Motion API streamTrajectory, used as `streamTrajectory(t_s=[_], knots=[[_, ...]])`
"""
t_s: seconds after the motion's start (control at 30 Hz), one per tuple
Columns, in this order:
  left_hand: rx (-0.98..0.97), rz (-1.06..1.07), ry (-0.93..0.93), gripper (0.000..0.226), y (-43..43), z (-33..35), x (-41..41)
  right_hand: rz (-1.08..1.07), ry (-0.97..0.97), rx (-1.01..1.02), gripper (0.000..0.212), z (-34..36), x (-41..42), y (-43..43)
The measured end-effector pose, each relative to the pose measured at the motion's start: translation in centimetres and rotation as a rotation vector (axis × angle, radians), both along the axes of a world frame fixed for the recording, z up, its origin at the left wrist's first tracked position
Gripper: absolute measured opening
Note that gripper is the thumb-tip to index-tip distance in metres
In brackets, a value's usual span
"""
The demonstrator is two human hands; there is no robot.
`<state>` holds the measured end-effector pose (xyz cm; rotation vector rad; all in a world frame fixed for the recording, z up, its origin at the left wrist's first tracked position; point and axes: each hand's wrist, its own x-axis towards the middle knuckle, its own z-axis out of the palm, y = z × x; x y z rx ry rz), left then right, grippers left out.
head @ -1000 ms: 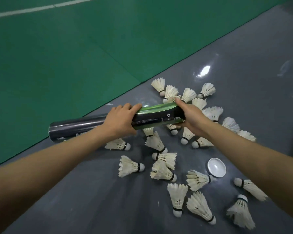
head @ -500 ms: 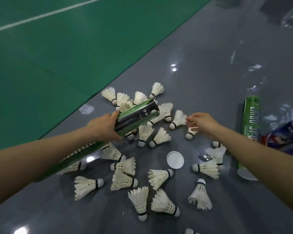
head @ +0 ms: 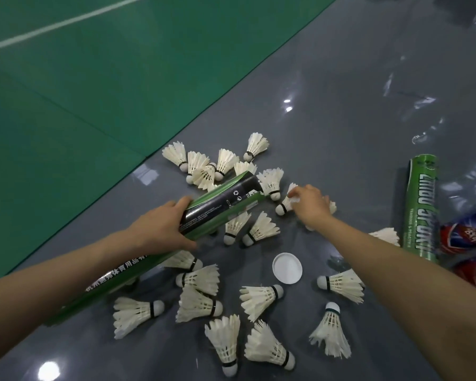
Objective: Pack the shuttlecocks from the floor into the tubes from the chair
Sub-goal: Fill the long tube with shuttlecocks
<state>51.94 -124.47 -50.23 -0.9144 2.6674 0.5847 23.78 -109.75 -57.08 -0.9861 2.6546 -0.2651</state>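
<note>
Green-and-black cardboard filled the left hand (head: 160, 229), whose fingers and thumb were wrapped round the tube (head: 223, 202) near its middle, the open mouth tilted up and away toward the pile. Just beside that mouth, the right hand (head: 312, 206) pinched the feathers of one shuttlecock (head: 285, 202), its cork end the nearer to the tube. Whether it had left the grey floor (head: 341, 105) could not be told.

To do this step well, the pinch probably needed to be light and set low on the skirt, so no feather bent. The cork should go in first. The left hand would best hold the tube steady and sloped, letting the bird slide down to nest.

Around the hands, the other shuttlecocks (head: 261, 298) lay scattered on the floor, so most of the packing was not yet done. A white lid (head: 287, 268) rested among them, apart from the tube. A second tube (head: 421, 210) lay further right, beside red-and-blue packets (head: 470, 243). The green court mat (head: 94, 92) spread beyond.
</note>
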Motion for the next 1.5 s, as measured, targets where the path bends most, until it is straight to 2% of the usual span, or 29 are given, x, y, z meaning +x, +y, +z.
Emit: streamTrajectory(t_s=[0.07,0.1,0.23,0.33,0.43,0.57,0.67,0.8,0.93,1.03,1.17,1.33,1.4,1.5], knots=[[-0.001,-0.007,-0.010,0.089,-0.1,0.3,0.7,-0.020,0.057,-0.130,0.026,0.2,0.2,0.3],[-0.008,-0.012,-0.015,0.087,-0.2,0.5,1.0,-0.047,0.003,-0.239,0.024,0.8,0.2,0.3],[-0.040,-0.025,-0.003,0.082,-0.4,1.2,2.2,-0.108,-0.370,-0.711,0.018,5.3,1.3,-0.3],[-0.039,-0.020,0.014,0.084,-0.4,1.8,2.7,-0.039,-0.543,-0.821,0.033,9.0,3.6,-0.6],[-0.056,-0.026,0.063,0.083,-0.1,2.7,3.1,-0.004,-0.710,-0.792,0.036,11.0,6.4,-1.0],[-0.081,-0.056,0.100,0.085,0.4,3.7,3.9,0.091,-0.825,-0.709,0.010,12.2,9.8,-1.6],[-0.113,-0.058,0.115,0.088,0.2,4.1,5.4,0.082,-1.022,-0.694,0.029,13.2,10.2,-1.3],[-0.159,-0.102,0.183,0.089,0.1,4.4,6.4,0.354,-0.922,-0.444,0.057,13.7,10.1,-0.4],[-0.222,-0.162,0.230,0.090,0.4,4.1,5.4,0.423,-1.083,-0.367,0.071,14.5,10.8,0.3],[-0.240,-0.190,0.241,0.092,1.0,3.8,4.3,0.383,-1.159,-0.323,0.085,14.5,10.0,1.1],[-0.268,-0.262,0.214,0.089,2.0,3.7,2.4,0.273,-1.307,-0.286,0.075,14.1,8.8,2.5],[-0.172,-0.241,0.123,0.085,3.3,2.9,-0.6,-0.023,-1.374,-0.405,0.073,11.2,5.9,3.1],[-0.158,-0.220,0.077,0.084,3.3,2.0,-1.4,-0.179,-1.292,-0.487,0.056,9.8,4.3,3.5],[-0.158,-0.177,0.032,0.086,2.7,1.2,-2.2,-0.394,-0.980,-0.579,0.031,7.6,1.4,4.6]])
